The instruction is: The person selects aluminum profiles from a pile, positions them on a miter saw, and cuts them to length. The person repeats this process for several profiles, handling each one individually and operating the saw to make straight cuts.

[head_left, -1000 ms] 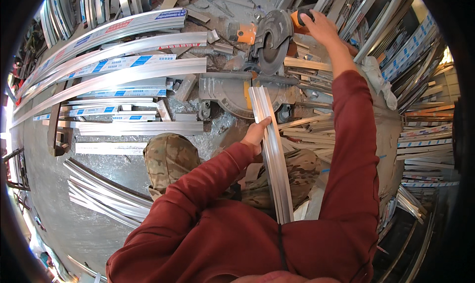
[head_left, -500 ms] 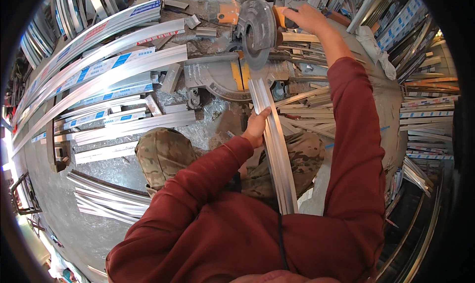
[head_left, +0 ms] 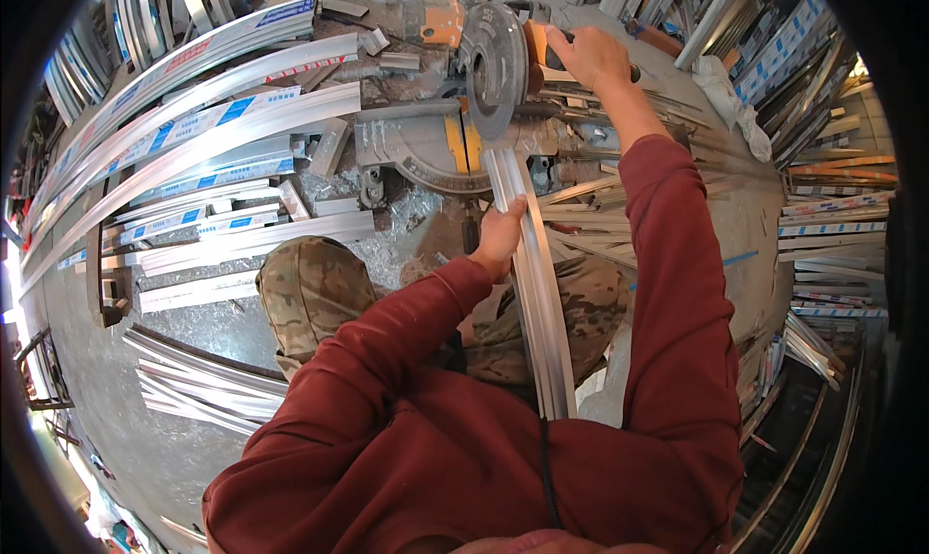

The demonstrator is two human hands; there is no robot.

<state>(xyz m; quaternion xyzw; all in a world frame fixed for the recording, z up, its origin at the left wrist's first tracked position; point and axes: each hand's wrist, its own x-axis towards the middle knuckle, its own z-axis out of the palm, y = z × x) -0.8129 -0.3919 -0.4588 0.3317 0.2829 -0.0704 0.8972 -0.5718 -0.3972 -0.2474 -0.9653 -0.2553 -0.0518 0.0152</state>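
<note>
My left hand (head_left: 500,233) is wrapped around a long silver aluminium profile (head_left: 544,302). The profile runs from near my chest up to the front of a miter saw's round base (head_left: 402,146), its far end close to the yellow slot insert. Above that end stands the saw's round blade (head_left: 495,94), partly covered by a grey guard. My right hand (head_left: 592,59) grips the saw handle (head_left: 554,51), orange and black, right of the blade. Its palm side is hidden. Whether the blade touches the profile, I cannot tell.
Long silver profiles (head_left: 223,143), some with blue-and-white film, lie in stacks on the left. Thin offcuts (head_left: 590,215) are scattered right of the saw. More profiles (head_left: 832,215) are piled along the right side. My knees in camouflage trousers (head_left: 314,288) flank the profile.
My right hand has come down a little and its hold on the saw handle has shifted. The left hand keeps its grip on the profile. The whole view has shifted slightly.
</note>
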